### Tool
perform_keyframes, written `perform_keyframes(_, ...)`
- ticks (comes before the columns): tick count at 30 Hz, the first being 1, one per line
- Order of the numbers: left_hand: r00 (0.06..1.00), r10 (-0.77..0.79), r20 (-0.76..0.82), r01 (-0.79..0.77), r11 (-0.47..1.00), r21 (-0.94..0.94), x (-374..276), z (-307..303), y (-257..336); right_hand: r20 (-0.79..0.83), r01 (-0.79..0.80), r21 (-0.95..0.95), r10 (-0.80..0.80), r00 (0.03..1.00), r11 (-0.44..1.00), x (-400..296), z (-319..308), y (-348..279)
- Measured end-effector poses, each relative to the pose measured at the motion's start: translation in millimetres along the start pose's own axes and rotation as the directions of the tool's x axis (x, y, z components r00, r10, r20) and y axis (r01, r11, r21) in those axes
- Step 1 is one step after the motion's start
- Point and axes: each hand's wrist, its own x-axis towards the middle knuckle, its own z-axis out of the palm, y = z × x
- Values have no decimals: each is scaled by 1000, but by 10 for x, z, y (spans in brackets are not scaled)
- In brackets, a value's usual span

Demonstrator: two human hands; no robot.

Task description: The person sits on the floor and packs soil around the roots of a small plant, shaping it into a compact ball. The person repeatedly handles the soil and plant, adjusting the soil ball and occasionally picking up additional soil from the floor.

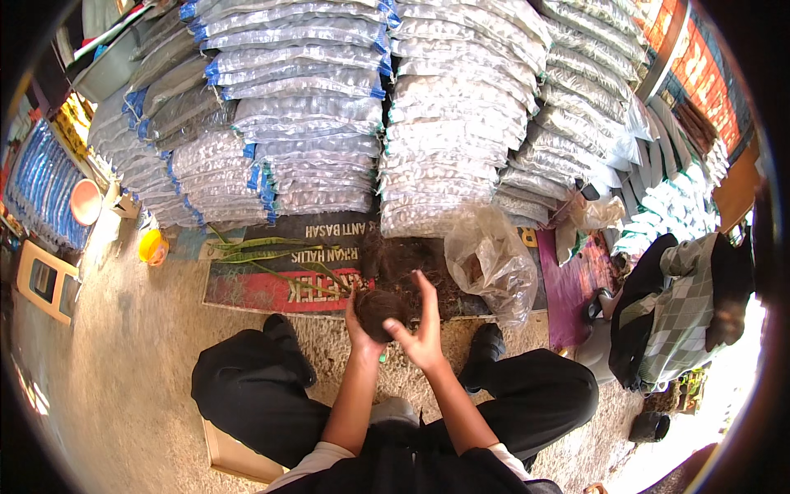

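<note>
Between my hands is a round, dark brown ball of fibre or roots (pixel 381 312). My left hand (pixel 363 327) cups its left side and underside. On the right, my right hand (pixel 421 327) has its fingers spread, the thumb at the ball's right edge. Long green leaves with pale edges, like a snake plant's (pixel 265 250), reach left from just above the ball and lie over a printed banner sheet (pixel 228 296). Loose dark fibre (pixel 401 256) is heaped on the sheet beyond my hands. A clear plastic bag (pixel 494 268) with brown matter inside stands right of the heap.
Tall stacks of filled plastic sacks (pixel 457 123) rise behind the sheet. A yellow tub (pixel 153 247) and a beige plastic stool (pixel 46 281) are at left. Another person in a checked garment (pixel 679 309) is at right. A small black pot (pixel 649 427) stands at lower right.
</note>
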Motion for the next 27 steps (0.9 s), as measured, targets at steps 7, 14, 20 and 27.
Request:
perform_keyframes(7,989,139,42,-139,990,-8,-70,65,-27,154,76,-25,-71,985,997,-19,116,115)
perform_keyframes(14,982,164,-98,-153,982,116,-62,183,-2,68,67,0,-67,995,998,-104,218,201)
perform_keyframes(20,985,153,-76,-149,987,61,37,26,14,171,57,-63,-46,984,996,-66,109,116)
perform_keyframes(27,992,125,-2,-124,985,123,0,72,-49,49,73,-384,-58,997,920,51,185,-54)
